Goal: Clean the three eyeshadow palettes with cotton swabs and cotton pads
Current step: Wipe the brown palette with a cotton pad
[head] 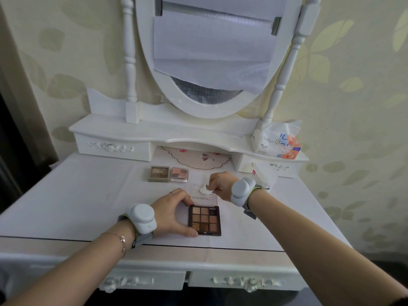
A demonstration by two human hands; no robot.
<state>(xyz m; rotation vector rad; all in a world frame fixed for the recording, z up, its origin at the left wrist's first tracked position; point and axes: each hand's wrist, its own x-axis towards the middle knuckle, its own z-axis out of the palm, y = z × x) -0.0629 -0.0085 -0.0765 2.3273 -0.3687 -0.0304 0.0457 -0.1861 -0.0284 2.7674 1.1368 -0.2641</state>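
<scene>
Brown and tan shades fill the open twelve-pan eyeshadow palette (pixel 204 220), flat on the white dressing table (pixel 88 195) near the front edge, its clear lid (pixel 202 196) folded back & lying away from the person. Left hand (pixel 172 212) grips the palette's left side: fingers curled over the top corner, thumb along the bottom edge. A ring sits on one finger, a thin bracelet on the forearm. Right hand (pixel 220 184) hovers just past the lid, fingertips pinching a folded white cotton pad (pixel 205 189) over the lid's far end; can't tell if the pad touches the plastic. Both wrists carry grey round sensor bands.

Further back, side by side & closed: an olive-framed brown quad palette (pixel 159 173) and, touching it on the right, a pink clear-cased palette (pixel 179 174). Behind them a floral doily (pixel 198 159) under the shelf. Tissue pack (pixel 277 142) on the shelf's right end, w/ a white box (pixel 263 176) below it behind the right wrist. Oval mirror (pixel 212 51) above is covered w/ white paper.
</scene>
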